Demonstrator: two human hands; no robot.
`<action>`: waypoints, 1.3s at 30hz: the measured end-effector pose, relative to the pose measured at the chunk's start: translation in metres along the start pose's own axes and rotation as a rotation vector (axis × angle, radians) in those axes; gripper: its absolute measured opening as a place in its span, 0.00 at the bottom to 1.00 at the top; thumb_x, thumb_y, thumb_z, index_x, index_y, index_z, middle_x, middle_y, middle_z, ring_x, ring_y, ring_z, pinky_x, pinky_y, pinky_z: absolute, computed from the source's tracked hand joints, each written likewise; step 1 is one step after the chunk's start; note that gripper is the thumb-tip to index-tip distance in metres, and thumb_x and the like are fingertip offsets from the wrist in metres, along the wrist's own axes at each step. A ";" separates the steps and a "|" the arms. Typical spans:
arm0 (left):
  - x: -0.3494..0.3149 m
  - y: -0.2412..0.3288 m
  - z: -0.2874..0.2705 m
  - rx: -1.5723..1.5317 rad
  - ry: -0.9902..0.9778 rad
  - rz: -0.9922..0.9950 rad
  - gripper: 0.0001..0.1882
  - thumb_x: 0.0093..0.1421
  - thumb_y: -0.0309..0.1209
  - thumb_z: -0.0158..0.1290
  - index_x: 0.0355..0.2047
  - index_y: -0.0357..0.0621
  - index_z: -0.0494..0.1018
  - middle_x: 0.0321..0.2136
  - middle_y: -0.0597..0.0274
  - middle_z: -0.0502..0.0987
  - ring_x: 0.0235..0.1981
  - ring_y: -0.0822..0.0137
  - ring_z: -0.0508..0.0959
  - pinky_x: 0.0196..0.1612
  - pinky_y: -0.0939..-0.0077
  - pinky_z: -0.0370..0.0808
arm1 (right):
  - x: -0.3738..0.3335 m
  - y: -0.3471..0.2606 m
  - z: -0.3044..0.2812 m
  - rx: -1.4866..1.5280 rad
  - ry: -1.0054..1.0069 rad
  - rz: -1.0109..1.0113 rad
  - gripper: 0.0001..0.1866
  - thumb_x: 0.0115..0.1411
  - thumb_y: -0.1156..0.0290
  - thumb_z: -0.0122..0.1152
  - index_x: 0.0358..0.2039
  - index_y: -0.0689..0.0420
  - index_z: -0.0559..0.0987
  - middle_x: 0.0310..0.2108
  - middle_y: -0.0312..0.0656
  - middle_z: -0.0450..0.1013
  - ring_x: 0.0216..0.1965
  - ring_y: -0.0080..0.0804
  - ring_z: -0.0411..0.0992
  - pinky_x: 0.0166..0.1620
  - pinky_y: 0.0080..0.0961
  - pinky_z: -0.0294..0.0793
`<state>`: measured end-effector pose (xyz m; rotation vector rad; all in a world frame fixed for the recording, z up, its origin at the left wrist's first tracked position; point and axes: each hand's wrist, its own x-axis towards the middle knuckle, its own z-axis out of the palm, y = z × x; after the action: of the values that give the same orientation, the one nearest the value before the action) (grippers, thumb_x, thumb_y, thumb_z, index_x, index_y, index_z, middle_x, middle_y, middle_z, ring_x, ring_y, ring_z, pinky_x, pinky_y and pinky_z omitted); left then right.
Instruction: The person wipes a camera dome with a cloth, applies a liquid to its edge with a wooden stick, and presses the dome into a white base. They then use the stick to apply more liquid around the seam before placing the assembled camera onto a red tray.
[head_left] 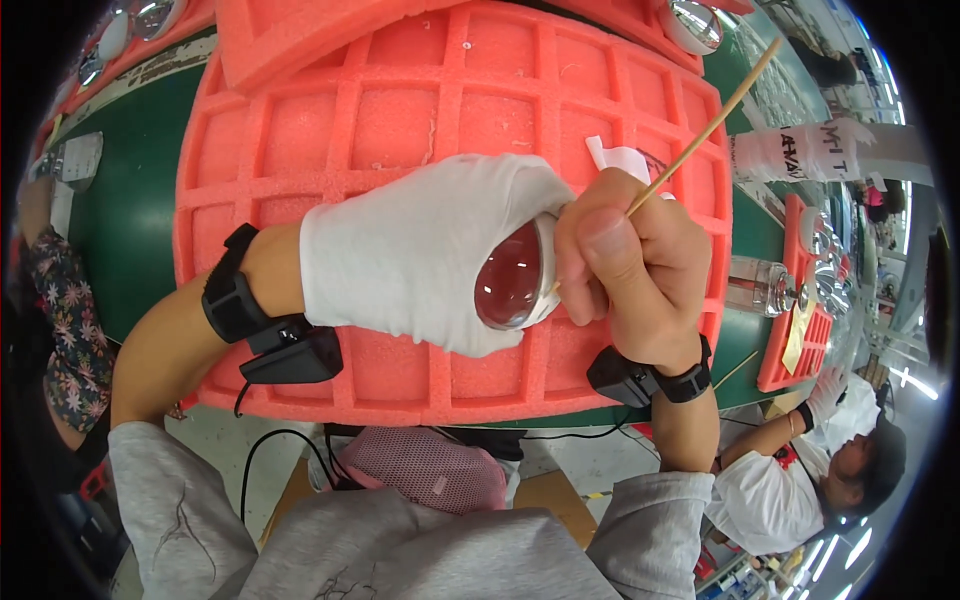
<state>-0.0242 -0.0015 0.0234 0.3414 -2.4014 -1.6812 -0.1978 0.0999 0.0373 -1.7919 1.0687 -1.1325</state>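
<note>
My left hand (pixel 410 250), in a white glove, is closed round a shiny, rounded piece (pixel 508 278) with a silvery rim; its smooth face looks dark red. My bare right hand (pixel 640 265) pinches a thin wooden stick (pixel 712 122) between thumb and fingers. The stick slants from the upper right down through the grip, and its lower end shows by the silvery rim; I cannot tell whether it touches. Both hands are over a red foam tray (pixel 395 122) with square pockets. White paper or cloth (pixel 622 160) lies just beyond my right hand.
Another foam piece (pixel 290 45) overlaps the tray's far left. Shiny domes (pixel 695 28) sit at the far right. On the green table (pixel 130 215), a clear bottle (pixel 755 285) and a small foam tray (pixel 797 348) lie right. People work on both sides.
</note>
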 end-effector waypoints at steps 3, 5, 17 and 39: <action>0.001 0.000 -0.001 -0.012 -0.059 -0.081 0.21 0.44 0.32 0.65 0.38 0.39 0.72 0.33 0.48 0.76 0.37 0.47 0.78 0.39 0.60 0.75 | -0.004 0.001 0.001 0.206 0.130 0.231 0.13 0.71 0.73 0.48 0.29 0.64 0.74 0.18 0.37 0.69 0.13 0.19 0.63 0.19 0.18 0.58; 0.001 -0.004 0.002 0.007 -0.016 0.035 0.20 0.45 0.32 0.65 0.37 0.39 0.72 0.33 0.48 0.77 0.37 0.47 0.78 0.39 0.60 0.75 | -0.005 0.002 0.002 0.176 0.122 0.156 0.13 0.72 0.72 0.47 0.31 0.64 0.74 0.19 0.38 0.68 0.13 0.18 0.61 0.19 0.19 0.58; 0.002 -0.021 0.008 0.068 0.038 0.177 0.17 0.42 0.28 0.61 0.32 0.41 0.69 0.27 0.53 0.73 0.31 0.49 0.74 0.34 0.62 0.71 | 0.001 0.009 0.000 0.111 0.001 -0.059 0.08 0.68 0.77 0.53 0.31 0.65 0.76 0.21 0.41 0.73 0.14 0.22 0.65 0.18 0.21 0.60; -0.011 0.001 0.007 -0.043 0.083 0.029 0.24 0.45 0.32 0.68 0.41 0.41 0.72 0.37 0.53 0.76 0.39 0.53 0.78 0.41 0.63 0.76 | -0.008 -0.026 -0.008 -0.512 0.104 -0.242 0.12 0.50 0.82 0.70 0.36 0.60 0.81 0.28 0.40 0.74 0.30 0.34 0.75 0.30 0.25 0.75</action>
<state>-0.0161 0.0085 0.0214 0.3600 -2.2971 -1.6695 -0.2005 0.1153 0.0607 -2.3331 1.3169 -1.1745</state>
